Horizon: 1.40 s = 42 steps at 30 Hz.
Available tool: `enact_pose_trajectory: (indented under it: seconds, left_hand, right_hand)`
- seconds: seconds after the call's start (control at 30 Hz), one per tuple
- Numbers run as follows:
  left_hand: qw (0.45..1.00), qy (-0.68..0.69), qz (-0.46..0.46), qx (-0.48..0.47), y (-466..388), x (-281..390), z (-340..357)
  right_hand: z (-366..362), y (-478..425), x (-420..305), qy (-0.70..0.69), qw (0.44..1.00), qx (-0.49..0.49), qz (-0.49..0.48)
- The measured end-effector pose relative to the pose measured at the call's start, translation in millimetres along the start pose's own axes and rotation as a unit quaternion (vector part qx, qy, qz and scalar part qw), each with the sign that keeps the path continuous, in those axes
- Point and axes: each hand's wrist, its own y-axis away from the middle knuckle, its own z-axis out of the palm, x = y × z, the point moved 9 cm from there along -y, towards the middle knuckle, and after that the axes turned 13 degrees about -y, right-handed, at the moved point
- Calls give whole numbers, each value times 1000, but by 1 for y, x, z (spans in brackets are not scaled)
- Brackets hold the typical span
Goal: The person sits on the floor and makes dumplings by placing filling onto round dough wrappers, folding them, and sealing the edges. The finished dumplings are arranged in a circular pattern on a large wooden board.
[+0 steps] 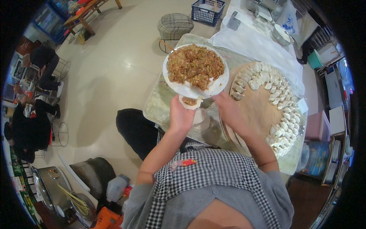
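My left hand (182, 116) holds a round dumpling wrapper (195, 106) with a portion of minced filling on it, just below the rim of a white plate (188, 91). A large mound of brown-green minced filling (197, 63) covers most of that plate. My right hand (228, 110) is blurred, at the plate's lower right rim and beside a round wooden board (254, 111); its fingertips are hard to make out. Folded dumplings (288, 118) line the board's far and right edges in curved rows. Loose dumpling wrappers (201, 121) lie on the table between my hands.
A white cloth (257, 48) covers the adjoining table, which bears a metal bowl (282, 35). Beyond my table (155, 107) stand a plaid stool (175, 27) and a blue plastic crate (208, 13). Two people sit at the far left. A steel pot (51, 186) stands at lower left.
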Motion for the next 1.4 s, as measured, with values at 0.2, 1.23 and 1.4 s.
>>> enact_pose_trajectory:
  seconds: [0.2,1.23,1.4]
  left_hand:
    - [999,12,-10,-46,-6,3,-3]
    - [980,-144,-120,-64,42,10,-22]
    - [974,-99,-70,-192,73,3,27]
  right_hand:
    - [-3,11,-28,76,997,18,-7]
    - [9,70,-70,-346,908,-1,238]
    - [-20,69,-95,-128,990,48,-27]
